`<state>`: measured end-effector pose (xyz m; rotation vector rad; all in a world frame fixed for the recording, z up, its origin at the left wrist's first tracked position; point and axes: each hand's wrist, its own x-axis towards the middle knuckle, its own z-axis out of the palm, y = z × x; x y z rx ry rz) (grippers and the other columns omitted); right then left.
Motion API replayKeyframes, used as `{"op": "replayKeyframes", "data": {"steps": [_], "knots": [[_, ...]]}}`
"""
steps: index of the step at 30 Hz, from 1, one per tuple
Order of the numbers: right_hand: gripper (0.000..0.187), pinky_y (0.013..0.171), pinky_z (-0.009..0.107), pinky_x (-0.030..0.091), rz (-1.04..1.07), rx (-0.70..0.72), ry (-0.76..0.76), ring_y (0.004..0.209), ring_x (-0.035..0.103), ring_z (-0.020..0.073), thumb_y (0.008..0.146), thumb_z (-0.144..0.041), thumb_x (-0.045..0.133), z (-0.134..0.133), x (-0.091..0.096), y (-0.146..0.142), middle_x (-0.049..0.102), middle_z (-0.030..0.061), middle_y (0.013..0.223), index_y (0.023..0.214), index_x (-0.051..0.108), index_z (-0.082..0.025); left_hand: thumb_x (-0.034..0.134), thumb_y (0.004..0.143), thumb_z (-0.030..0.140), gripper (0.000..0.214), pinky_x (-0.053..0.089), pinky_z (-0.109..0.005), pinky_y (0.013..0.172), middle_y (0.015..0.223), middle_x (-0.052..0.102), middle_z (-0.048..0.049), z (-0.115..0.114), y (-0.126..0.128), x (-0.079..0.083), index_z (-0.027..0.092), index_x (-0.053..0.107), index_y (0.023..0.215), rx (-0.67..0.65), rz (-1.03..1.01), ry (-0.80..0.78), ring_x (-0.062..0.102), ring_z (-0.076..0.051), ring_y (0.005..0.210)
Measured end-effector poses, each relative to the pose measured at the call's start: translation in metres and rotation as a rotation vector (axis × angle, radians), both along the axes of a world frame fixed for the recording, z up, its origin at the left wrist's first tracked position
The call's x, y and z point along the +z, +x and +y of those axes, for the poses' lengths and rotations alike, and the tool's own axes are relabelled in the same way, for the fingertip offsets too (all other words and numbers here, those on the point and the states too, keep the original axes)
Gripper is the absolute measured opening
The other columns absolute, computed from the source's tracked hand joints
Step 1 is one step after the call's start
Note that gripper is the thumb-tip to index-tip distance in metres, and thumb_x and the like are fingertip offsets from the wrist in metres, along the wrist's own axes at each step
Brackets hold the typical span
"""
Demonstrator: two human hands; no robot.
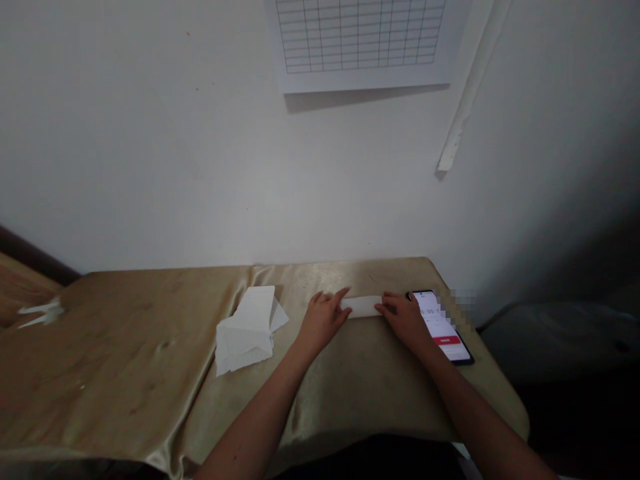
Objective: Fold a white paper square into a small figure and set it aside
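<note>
A narrow strip of white paper (pixel 364 307), perhaps folded, lies crosswise on the cloth-covered table between my two hands. At its left end is my left hand (pixel 324 319), with the thumb on the near edge and the index finger stretched out by the far edge. My right hand (pixel 404 319) grips the right end, its thumb low and its fingers curled over the top. To the left of my hands lies a loose pile of white paper sheets (pixel 250 330), some with torn edges.
A phone (pixel 443 330) with a timer on its screen lies just right of my right hand. The table (pixel 360 387) has a shiny gold-brown cloth with ridges and rounded right corners. Behind stands a white wall with a printed grid sheet (pixel 360 40).
</note>
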<state>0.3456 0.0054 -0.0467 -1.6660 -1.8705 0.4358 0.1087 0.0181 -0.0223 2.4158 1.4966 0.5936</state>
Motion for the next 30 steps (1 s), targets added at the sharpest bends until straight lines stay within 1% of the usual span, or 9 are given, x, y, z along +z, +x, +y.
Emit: {"op": "replayKeyframes", "data": {"steps": [3, 7, 10, 13, 16, 19, 22, 25, 30], "knots": [[0.023, 0.118, 0.062, 0.014, 0.019, 0.014, -0.005, 0.125, 0.06, 0.0281, 0.094, -0.038, 0.056, -0.002, 0.0, -0.001, 0.072, 0.0082, 0.12, 0.088, 0.073, -0.024, 0.062, 0.092, 0.033, 0.058, 0.036, -0.045, 0.111, 0.09, 0.072, -0.0008, -0.002, 0.002, -0.003, 0.025, 0.043, 0.147, 0.018, 0.01, -0.012, 0.064, -0.023, 0.101], [0.024, 0.117, 0.064, 0.01, 0.019, 0.005, 0.003, 0.124, 0.06, 0.0288, 0.092, -0.036, 0.055, -0.004, -0.001, -0.003, 0.073, 0.0066, 0.118, 0.081, 0.072, -0.024, 0.064, 0.09, 0.031, 0.058, 0.04, -0.044, 0.106, 0.097, 0.071, -0.0037, -0.005, 0.006, -0.005, 0.024, 0.044, 0.144, 0.057, 0.027, -0.029, 0.063, -0.025, 0.107], [0.024, 0.116, 0.065, 0.006, 0.032, 0.002, -0.007, 0.124, 0.059, 0.0295, 0.091, -0.036, 0.055, -0.004, -0.001, -0.005, 0.074, 0.0063, 0.116, 0.079, 0.072, -0.024, 0.064, 0.09, 0.03, 0.051, 0.041, -0.043, 0.106, 0.106, 0.069, -0.0062, -0.008, 0.007, -0.004, 0.023, 0.051, 0.138, 0.071, 0.021, -0.029, 0.061, -0.025, 0.111], [0.022, 0.116, 0.066, 0.004, 0.027, -0.002, -0.004, 0.124, 0.059, 0.0302, 0.089, -0.035, 0.057, -0.004, 0.0, -0.006, 0.075, 0.0061, 0.114, 0.076, 0.071, -0.024, 0.064, 0.09, 0.029, 0.038, 0.044, -0.043, 0.103, 0.112, 0.067, -0.0078, -0.009, 0.008, -0.003, 0.024, 0.061, 0.127, 0.06, 0.032, -0.001, 0.06, -0.026, 0.112], [0.019, 0.116, 0.065, 0.005, 0.017, -0.016, 0.007, 0.123, 0.059, 0.0296, 0.087, -0.033, 0.06, -0.005, 0.001, -0.008, 0.075, 0.0049, 0.112, 0.073, 0.069, -0.024, 0.063, 0.091, 0.03, 0.024, 0.045, -0.043, 0.1, 0.112, 0.065, -0.0078, -0.008, 0.007, -0.005, 0.026, 0.071, 0.113, 0.035, 0.061, 0.029, 0.061, -0.025, 0.109], [0.019, 0.117, 0.063, 0.007, 0.01, -0.029, 0.023, 0.122, 0.059, 0.0286, 0.085, -0.032, 0.061, -0.006, 0.002, -0.009, 0.075, 0.0041, 0.11, 0.07, 0.067, -0.023, 0.063, 0.092, 0.031, 0.02, 0.044, -0.045, 0.103, 0.117, 0.065, -0.0081, -0.008, 0.006, -0.008, 0.027, 0.077, 0.105, 0.018, 0.083, 0.058, 0.06, -0.025, 0.111], [0.019, 0.117, 0.063, 0.006, 0.009, -0.028, 0.031, 0.121, 0.059, 0.0284, 0.085, -0.032, 0.061, -0.007, 0.003, -0.009, 0.075, 0.004, 0.11, 0.069, 0.065, -0.023, 0.061, 0.093, 0.034, 0.022, 0.041, -0.048, 0.106, 0.119, 0.067, -0.0071, -0.009, 0.003, -0.006, 0.029, 0.078, 0.106, 0.004, 0.118, 0.065, 0.06, -0.026, 0.114], [0.019, 0.117, 0.063, 0.005, 0.016, -0.033, 0.028, 0.121, 0.059, 0.028, 0.085, -0.032, 0.06, -0.007, 0.003, -0.01, 0.075, 0.0037, 0.11, 0.069, 0.065, -0.023, 0.059, 0.095, 0.035, 0.023, 0.037, -0.052, 0.109, 0.12, 0.068, -0.0053, -0.011, 0.001, -0.001, 0.032, 0.078, 0.109, -0.01, 0.169, 0.042, 0.061, -0.025, 0.113], [0.016, 0.117, 0.062, 0.006, 0.021, -0.055, 0.028, 0.121, 0.059, 0.0274, 0.085, -0.031, 0.059, -0.006, 0.0, -0.01, 0.075, 0.0041, 0.11, 0.073, 0.066, -0.023, 0.057, 0.096, 0.035, 0.025, 0.032, -0.055, 0.112, 0.124, 0.069, -0.0041, -0.013, 0.001, 0.002, 0.031, 0.075, 0.114, -0.011, 0.198, 0.042, 0.061, -0.025, 0.116]]}}
